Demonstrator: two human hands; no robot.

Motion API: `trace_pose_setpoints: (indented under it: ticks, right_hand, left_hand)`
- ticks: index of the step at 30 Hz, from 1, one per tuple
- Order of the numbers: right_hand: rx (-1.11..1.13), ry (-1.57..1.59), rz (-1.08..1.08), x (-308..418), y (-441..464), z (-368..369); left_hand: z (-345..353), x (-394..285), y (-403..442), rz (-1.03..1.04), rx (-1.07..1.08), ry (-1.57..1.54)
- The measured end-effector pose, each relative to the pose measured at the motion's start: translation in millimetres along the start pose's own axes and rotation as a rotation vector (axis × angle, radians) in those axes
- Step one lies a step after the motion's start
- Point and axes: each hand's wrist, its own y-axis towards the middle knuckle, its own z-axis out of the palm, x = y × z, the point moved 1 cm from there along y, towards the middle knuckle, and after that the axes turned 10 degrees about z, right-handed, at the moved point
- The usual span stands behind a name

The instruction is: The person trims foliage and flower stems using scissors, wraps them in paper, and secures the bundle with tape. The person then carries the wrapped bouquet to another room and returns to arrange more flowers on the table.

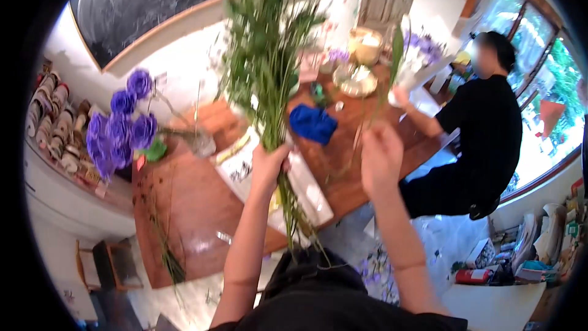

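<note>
A tall bunch of green stems and leaves stands upright in my left hand, whose fingers are wrapped round the stems; their lower ends hang below the fist. To the right, my right hand is raised over the table edge, fingers pinched round a thin green stem with a long leaf at its top. The hand is slightly blurred. Between the two hands, further back, a blue cloth lies crumpled on the wooden table. White paper packaging lies beneath the bunch.
Purple roses stand at the left, above loose cut stems. A glass dish is at the back. On the right a person in black handles white wrapping. Ribbon rolls line the left shelf.
</note>
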Motion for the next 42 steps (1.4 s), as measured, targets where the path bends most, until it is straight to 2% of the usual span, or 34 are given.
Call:
trace_pose_setpoints:
  ticks: [2, 4, 9, 13, 20, 24, 26, 28, 30, 32, 33, 34, 35, 36, 37, 38, 39, 40, 41, 42]
  right_hand:
    - [0.051, -0.033, -0.056, 10.4, 20.3, 15.4]
    - [0.192, -0.024, -0.04, 13.3, 36.7, 25.6]
    - [0.361, 0.036, -0.049, 18.0, 44.7, 60.9]
    - [0.457, 0.093, -0.125, 10.6, 47.5, 84.2]
    - [0.66, 0.186, -0.117, 6.6, 39.4, 128.4]
    - [0.763, 0.117, -0.108, 11.0, 19.4, 152.0]
    - [0.859, 0.159, -0.177, 14.0, 7.7, 159.0]
    - [0.865, 0.173, -0.259, 6.7, -4.0, 159.4]
    - [0.837, 0.164, -0.047, -33.5, -9.6, 160.7]
    - [0.852, -0.077, 0.299, -113.3, -20.6, 159.0]
    - [0.883, -0.358, 0.268, -167.2, -34.9, 152.6]
    - [0.968, -0.707, 0.148, -225.5, -54.9, 141.0]
    - [1.091, -0.839, 0.046, -273.8, -84.0, 130.3]
    - [1.176, -0.815, -0.029, -300.2, -114.1, 117.9]
    - [1.194, -0.926, 0.0, -334.2, -142.4, 107.3]
    - [1.254, -1.058, -0.047, -359.5, -164.1, 100.9]
    - [1.207, -1.046, -0.032, -381.6, -185.9, 91.6]
    - [1.264, -1.107, 0.035, -379.5, -199.9, 90.3]
    - [1.285, -1.363, 0.057, -391.7, -212.2, 89.8]
    - [1.266, -1.495, 0.094, -369.8, -222.0, 101.3]
  left_hand:
    - [11.5, -21.5, 0.8, 0.03, 0.045, -0.096]
    - [16.0, -41.1, 2.1, 0.025, 0.122, -0.109]
    - [21.2, -60.2, -6.6, 0.044, 0.219, -0.297]
    - [11.9, -60.2, -18.7, 0.09, 0.219, -0.227]
    - [-30.9, -81.4, -57.8, 0.074, 0.025, -0.112]
    - [-54.2, -108.6, -96.4, 0.133, -0.127, -0.032]
    - [-61.3, -126.3, -119.8, 0.183, -0.232, -0.001]
    - [-66.0, -146.1, -148.6, 0.235, -0.34, -0.001]
    - [-76.5, -159.0, -179.6, 0.352, -0.502, 0.185]
    - [-91.9, -173.2, -214.9, 0.51, -0.583, 0.152]
    - [-98.3, -181.6, -232.8, 0.593, -0.629, 0.18]
    - [-112.5, -189.1, -252.8, 0.662, -0.602, 0.199]
    - [-124.6, -196.1, -272.9, 0.739, -0.631, 0.14]
    - [-134.0, -202.5, -292.8, 0.818, -0.659, 0.089]
    - [-144.3, -205.7, -312.1, 0.848, -0.765, 0.1]
    - [-156.2, -208.0, -332.4, 0.883, -0.875, 0.115]
    - [-166.6, -209.9, -353.5, 0.916, -0.992, 0.132]
    - [-174.3, -211.7, -375.4, 0.907, -1.105, 0.173]
    - [-189.7, -207.8, -398.2, 0.938, -1.2, 0.259]
    - [-207.0, -204.2, -423.2, 0.961, -1.296, 0.345]
